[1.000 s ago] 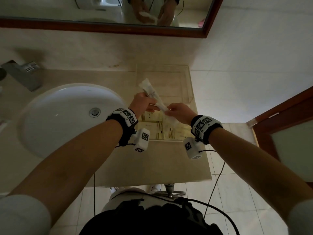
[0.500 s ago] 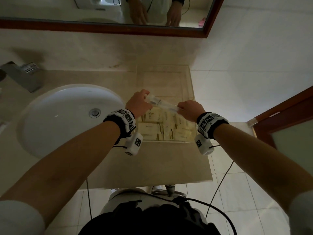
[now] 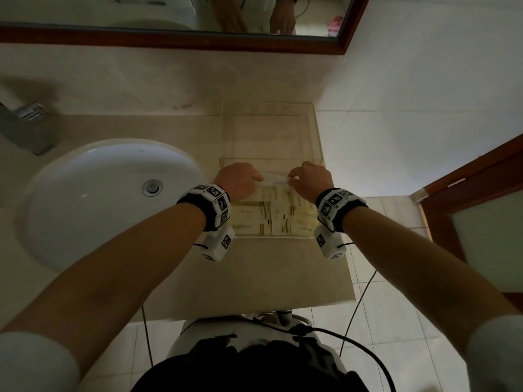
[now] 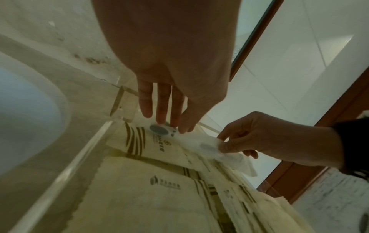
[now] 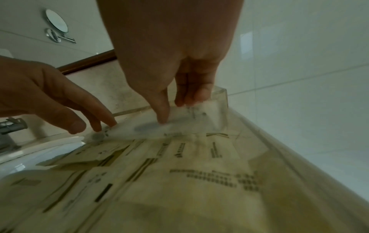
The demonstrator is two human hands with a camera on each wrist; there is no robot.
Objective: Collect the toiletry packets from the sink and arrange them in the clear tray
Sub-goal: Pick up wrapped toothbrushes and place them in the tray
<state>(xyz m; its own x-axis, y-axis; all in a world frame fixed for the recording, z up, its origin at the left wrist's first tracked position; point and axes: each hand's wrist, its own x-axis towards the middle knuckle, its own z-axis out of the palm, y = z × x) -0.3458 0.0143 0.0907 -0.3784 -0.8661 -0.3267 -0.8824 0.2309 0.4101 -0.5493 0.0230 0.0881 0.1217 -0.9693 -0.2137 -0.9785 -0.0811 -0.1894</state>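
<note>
A long translucent white packet [image 3: 274,180] lies crosswise over the clear tray [image 3: 314,131], just beyond several cream packets [image 3: 271,215] that fill the tray's near part. My left hand [image 3: 240,179] has straight fingers whose tips touch the packet's left end [image 4: 165,131]; its thumb sits beside them. My right hand [image 3: 310,179] pinches the packet's right end [image 5: 151,127] between thumb and fingers [image 5: 162,117], as the left wrist view also shows [image 4: 219,146]. The tray's far half holds nothing I can see.
The white sink basin [image 3: 99,199] lies left of the tray, with a metal faucet [image 3: 25,123] at far left. A wood-framed mirror [image 3: 198,38] hangs above. The counter's front edge [image 3: 254,301] is near me; a wooden door [image 3: 481,193] stands right.
Both hands have brought the long packet down from a tilted hold above the tray to lie level across it, farther from me. The left hand's grip has loosened to fingertips.
</note>
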